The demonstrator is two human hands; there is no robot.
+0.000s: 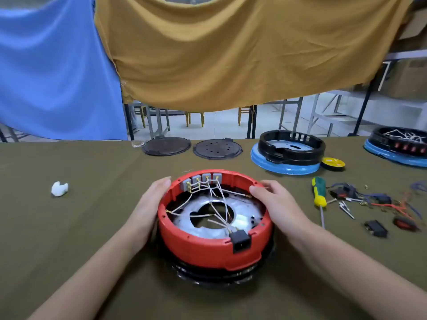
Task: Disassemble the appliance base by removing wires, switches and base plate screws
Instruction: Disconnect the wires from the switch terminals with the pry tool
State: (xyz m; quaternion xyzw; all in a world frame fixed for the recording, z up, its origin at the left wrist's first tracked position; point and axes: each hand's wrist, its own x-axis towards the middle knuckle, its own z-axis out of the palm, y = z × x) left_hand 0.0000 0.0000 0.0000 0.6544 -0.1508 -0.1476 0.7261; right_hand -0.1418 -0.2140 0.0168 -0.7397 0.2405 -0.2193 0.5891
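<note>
A round red appliance base (208,250) stands upside down in front of me on the olive cloth, on a black ring. Inside it lie a shiny metal plate (245,215), white wires (217,199), a row of grey switches (201,180) at the far rim and a black power socket (240,241) at the near rim. My left hand (152,202) rests on the left outer wall, fingers straight up to the rim. My right hand (275,202) holds the right rim, thumb inside, fingers over the edge.
A green-and-yellow screwdriver (319,195) lies to the right, beside loose wires, switches (375,228) and screws (346,209). Behind stand two black round plates (166,147), a black-and-blue base (288,155), another at far right (397,146) and a yellow tape roll (332,162). A white scrap (59,188) lies left.
</note>
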